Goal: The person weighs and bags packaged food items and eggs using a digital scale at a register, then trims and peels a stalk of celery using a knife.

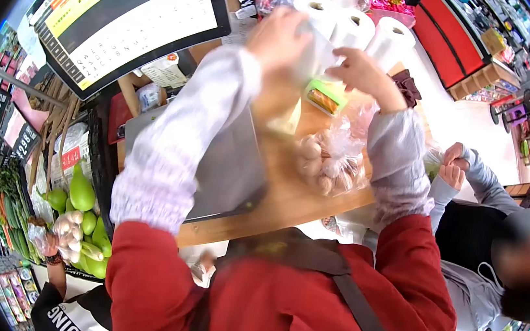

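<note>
The left hand's [279, 41] fingers curl at a pale film [315, 53]; the right hand's [361, 75] half-bent fingers meet its other edge, though blur hides whether either pinches. A sharp tug could tip the white rolls [353, 35] just beyond, or the right sleeve [398, 158] could catch the bagged round produce [331, 166]. The wooden tabletop [287, 204] also bears a metal plate [226, 161], near a monitor [150, 28]; a red counter [446, 39] stands farther off.

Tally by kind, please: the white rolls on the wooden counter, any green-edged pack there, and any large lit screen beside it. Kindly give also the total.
White rolls: 3
Green-edged pack: 1
Lit screen: 1
Total: 5
</note>
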`<act>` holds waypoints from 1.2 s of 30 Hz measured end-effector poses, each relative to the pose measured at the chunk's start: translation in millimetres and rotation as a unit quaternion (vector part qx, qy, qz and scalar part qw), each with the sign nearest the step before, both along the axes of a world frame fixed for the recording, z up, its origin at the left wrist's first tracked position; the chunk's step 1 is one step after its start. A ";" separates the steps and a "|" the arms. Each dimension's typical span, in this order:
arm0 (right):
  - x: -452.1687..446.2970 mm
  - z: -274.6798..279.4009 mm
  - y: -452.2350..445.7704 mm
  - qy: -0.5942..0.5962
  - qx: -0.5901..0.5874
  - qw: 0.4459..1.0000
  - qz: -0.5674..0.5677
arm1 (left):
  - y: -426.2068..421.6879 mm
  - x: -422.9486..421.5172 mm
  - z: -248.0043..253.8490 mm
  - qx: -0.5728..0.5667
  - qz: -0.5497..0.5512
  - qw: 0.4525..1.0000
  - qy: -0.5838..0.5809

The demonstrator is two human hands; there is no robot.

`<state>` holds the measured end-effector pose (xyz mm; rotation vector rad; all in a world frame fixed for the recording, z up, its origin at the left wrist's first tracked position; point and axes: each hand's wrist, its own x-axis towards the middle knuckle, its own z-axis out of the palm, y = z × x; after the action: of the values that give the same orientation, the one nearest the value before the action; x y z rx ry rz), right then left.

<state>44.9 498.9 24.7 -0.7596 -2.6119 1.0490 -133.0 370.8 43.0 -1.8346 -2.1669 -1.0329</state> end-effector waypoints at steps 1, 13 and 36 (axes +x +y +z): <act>9.1 -1.7 -14.8 -0.015 0.004 1.000 0.010 | 26.2 -8.0 -2.9 0.009 0.020 0.999 0.029; 38.2 -11.3 -110.4 0.031 0.218 0.975 0.007 | 132.8 -41.9 -50.9 -0.168 0.051 0.984 0.016; 154.7 -43.8 -161.3 0.041 0.159 0.986 0.017 | 141.1 -30.3 -74.0 -0.121 0.105 0.983 0.091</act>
<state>199.6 337.7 -19.1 -0.5860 -2.6357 0.6313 -163.3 511.9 -30.9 -1.6641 -2.3919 -0.5574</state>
